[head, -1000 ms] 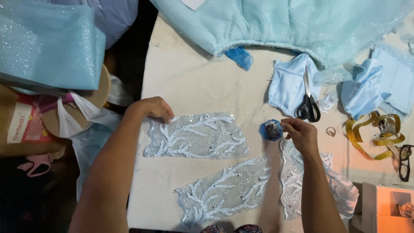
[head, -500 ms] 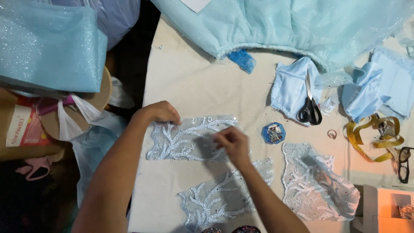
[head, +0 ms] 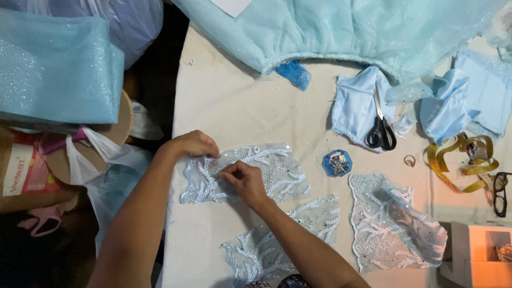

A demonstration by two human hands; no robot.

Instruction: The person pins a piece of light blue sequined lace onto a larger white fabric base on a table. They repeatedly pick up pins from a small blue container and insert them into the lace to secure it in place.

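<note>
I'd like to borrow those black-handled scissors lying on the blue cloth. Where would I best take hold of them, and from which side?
Take the scissors by the black loop handles at their near end, coming from the person's side of the table. They lie flat and closed on the satin piece, blades pointing away toward the big blue garment, so the handles are the safe, open part.

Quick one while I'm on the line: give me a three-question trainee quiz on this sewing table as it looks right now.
1. True or false: both hands rest on the same lace piece.
2. Which lies on the folded blue satin? A) scissors B) glasses C) tape measure
3. What sits between the scissors and the lace piece under the hands?

Key
1. True: the left hand presses its upper left edge, and the right hand pinches near its middle.
2. A
3. The small blue pin box.
</note>
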